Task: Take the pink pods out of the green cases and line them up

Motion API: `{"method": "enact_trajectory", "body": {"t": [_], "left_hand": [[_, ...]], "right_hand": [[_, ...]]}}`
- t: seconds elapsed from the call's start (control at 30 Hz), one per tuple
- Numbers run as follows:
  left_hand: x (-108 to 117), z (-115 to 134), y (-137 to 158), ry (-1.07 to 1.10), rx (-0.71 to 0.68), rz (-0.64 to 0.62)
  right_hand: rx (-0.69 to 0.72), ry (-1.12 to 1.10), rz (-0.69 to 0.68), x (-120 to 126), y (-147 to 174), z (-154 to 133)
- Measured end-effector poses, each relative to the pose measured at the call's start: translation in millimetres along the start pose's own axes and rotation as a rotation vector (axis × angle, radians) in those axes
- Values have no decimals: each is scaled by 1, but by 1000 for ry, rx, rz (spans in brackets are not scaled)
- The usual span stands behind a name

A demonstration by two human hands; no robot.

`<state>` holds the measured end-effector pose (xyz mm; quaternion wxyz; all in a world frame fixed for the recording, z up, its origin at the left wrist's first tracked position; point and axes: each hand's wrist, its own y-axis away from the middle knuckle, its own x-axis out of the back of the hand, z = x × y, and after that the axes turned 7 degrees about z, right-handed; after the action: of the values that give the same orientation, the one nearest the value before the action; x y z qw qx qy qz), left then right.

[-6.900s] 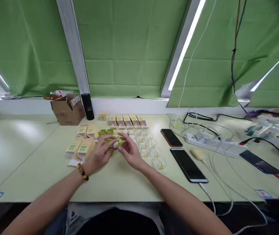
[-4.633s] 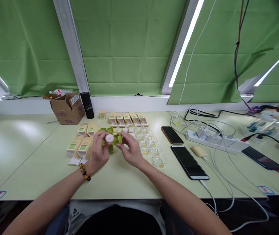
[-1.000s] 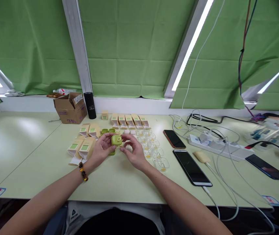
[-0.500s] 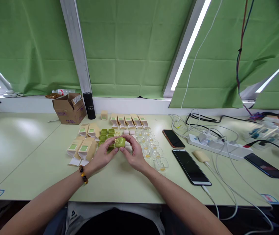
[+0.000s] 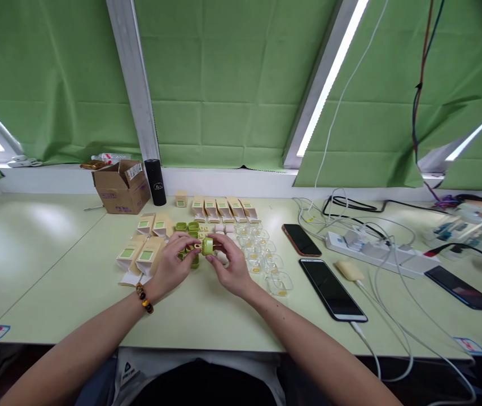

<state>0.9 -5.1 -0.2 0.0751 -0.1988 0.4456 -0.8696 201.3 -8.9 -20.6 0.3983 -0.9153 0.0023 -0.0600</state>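
Note:
A small, rounded green case (image 5: 207, 246) is held up between my hands over the table. My right hand (image 5: 231, 265) is closed on its body, thumb below and fingers behind. At the left end of the case, the fingertips of my left hand (image 5: 175, 262) pinch its cream-coloured ring, which they partly cover. Just behind the hands stand several green square cups (image 5: 193, 226), partly hidden by my left hand. Small pinkish-white pieces (image 5: 219, 228) lie behind my right hand, and to its right are several clear plastic covers (image 5: 279, 283) with yellow spots.
Open cream boxes (image 5: 150, 255) stand at left, and more small boxes (image 5: 224, 210) line the back. A cardboard carton (image 5: 121, 189) and black bottle (image 5: 155, 181) are behind. At right lie phones (image 5: 332, 289), a power strip (image 5: 372, 254) and tangled cables.
The green case has turned in my hands, so its ring now points left rather than towards me. My left fingers have shifted from the case's side onto the ring.

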Motion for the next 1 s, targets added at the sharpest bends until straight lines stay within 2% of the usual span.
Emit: {"method": "enact_trajectory", "body": {"t": [0.2, 0.3, 0.47, 0.67, 0.8, 1.0], "left_hand": [[-4, 2, 5, 161, 253, 14], [-7, 4, 7, 195, 299, 44], [-9, 3, 8, 235, 329, 62], [-8, 1, 7, 273, 360, 12], [-7, 1, 7, 312, 360, -16], [3, -2, 3, 265, 192, -62]], "right_hand": [[-31, -42, -1, -3, 2, 1], [-47, -82, 10, -4, 3, 1], [-54, -97, 15, -5, 3, 0], [-45, -88, -5, -4, 3, 0], [11, -43, -33, -2, -1, -5], [135, 87, -19, 6, -10, -17]]}}
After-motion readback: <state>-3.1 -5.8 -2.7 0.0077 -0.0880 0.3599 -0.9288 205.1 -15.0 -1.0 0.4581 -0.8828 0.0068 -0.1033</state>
